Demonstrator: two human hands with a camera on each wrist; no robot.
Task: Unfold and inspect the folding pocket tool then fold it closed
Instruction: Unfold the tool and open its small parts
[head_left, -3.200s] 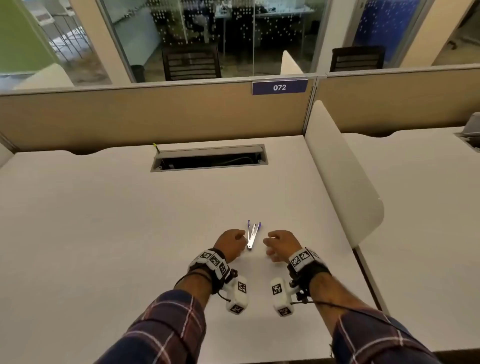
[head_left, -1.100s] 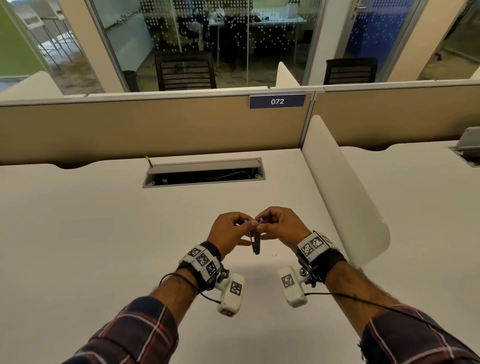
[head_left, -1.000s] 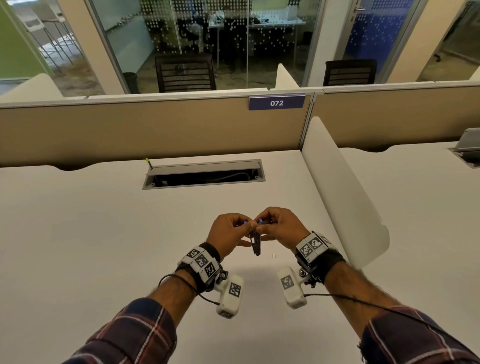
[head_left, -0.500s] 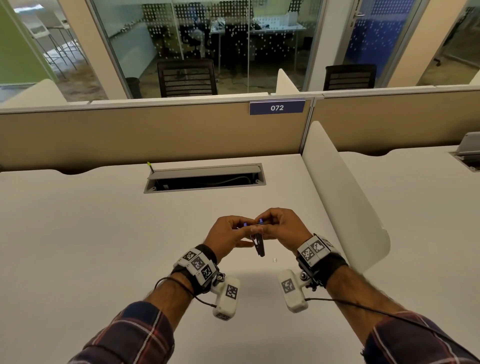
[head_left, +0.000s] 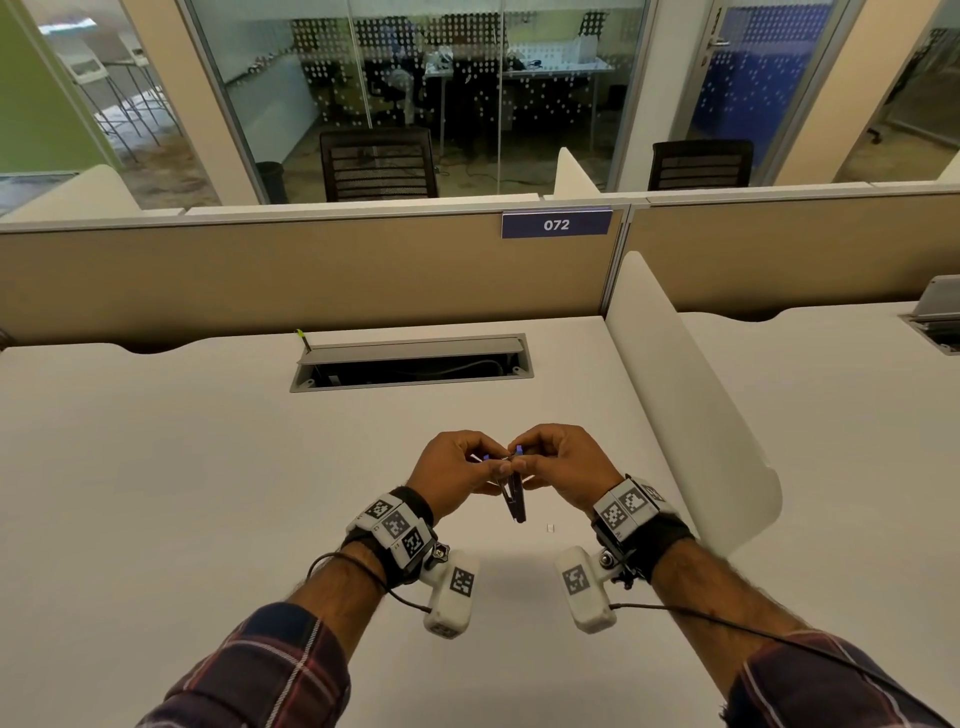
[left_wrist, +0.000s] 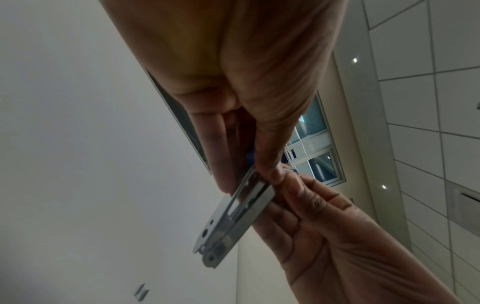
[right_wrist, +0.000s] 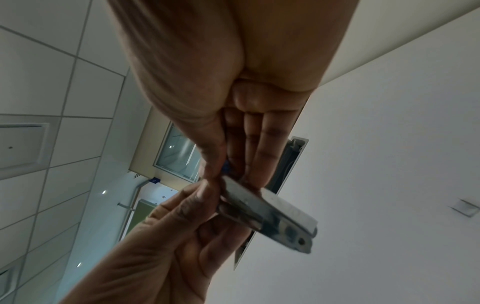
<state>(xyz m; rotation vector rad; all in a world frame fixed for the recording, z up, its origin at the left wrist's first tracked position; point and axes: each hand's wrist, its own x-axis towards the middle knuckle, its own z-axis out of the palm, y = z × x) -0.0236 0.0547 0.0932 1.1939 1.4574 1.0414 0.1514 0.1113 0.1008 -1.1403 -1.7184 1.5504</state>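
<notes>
A small clip (head_left: 550, 528) lies on the desk (head_left: 156, 493) (below my wrists); my left hand (head_left: 452, 475) and right hand (head_left: 563, 467) pinch the pocket tool (head_left: 514, 501) aloft.

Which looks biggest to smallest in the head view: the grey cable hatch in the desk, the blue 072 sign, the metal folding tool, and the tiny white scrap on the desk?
1. Grey cable hatch
2. Blue 072 sign
3. Metal folding pocket tool, partly hidden by fingers and nearer the camera, so unsure against the sign
4. Tiny white scrap
</notes>
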